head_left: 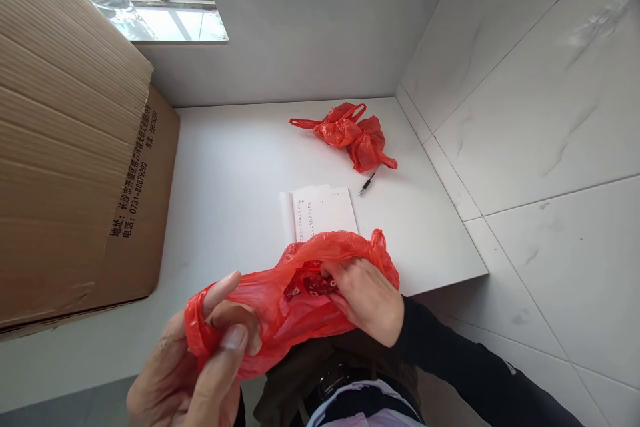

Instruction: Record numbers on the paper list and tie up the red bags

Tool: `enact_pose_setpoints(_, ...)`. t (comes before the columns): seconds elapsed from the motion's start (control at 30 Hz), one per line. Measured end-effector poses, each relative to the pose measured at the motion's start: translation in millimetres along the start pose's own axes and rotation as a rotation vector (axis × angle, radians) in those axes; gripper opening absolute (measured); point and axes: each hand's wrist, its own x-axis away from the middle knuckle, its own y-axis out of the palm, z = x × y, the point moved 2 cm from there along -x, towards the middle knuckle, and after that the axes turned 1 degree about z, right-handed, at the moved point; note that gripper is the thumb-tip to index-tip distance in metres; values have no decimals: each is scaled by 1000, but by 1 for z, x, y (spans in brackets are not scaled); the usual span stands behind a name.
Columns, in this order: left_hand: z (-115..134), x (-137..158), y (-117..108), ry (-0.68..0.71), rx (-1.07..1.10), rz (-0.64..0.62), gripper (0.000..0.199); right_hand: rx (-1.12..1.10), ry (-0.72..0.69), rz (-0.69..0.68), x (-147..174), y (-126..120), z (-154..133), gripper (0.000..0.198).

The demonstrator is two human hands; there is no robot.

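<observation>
A red plastic bag [280, 307] hangs open at the near edge of the white table [225, 173]. My left hand [200, 367] pinches one bunched side of the bag between thumb and fingers. My right hand [365, 297] has its fingers inside the bag's mouth, touching small dark red items [306, 285] that show through the opening. How it grips them is hidden by the plastic.
A second crumpled red bag [353, 133] lies at the table's far right, a black pen [367, 184] just in front of it. A printed paper sheet [320, 210] lies mid-table. Stacked flat cardboard [75, 167] fills the left side. White tiled wall stands right.
</observation>
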Motion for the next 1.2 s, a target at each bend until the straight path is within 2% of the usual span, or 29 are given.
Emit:
enact_pose_setpoints(0.27,3,-2,6,-17,1,-68,31,-113,81,69,9,-7,16,41)
enact_pose_setpoints(0.37,8,0,9,12,10,-11,31,-182,59,66,11,-8,14,40)
enact_pose_setpoints(0.57,10,4,12,-14,24,110,31,-259,88,29,14,-13,10,33)
enact_pose_setpoints(0.9,9,2,12,1,19,96,32,-448,106,-34,9,-18,9,39)
enact_pose_setpoints(1.07,9,3,12,-26,29,124,32,-353,74,-23,14,-16,14,29)
enact_pose_setpoints(1.2,12,1,13,8,47,104,35,-160,40,7,17,-16,9,42)
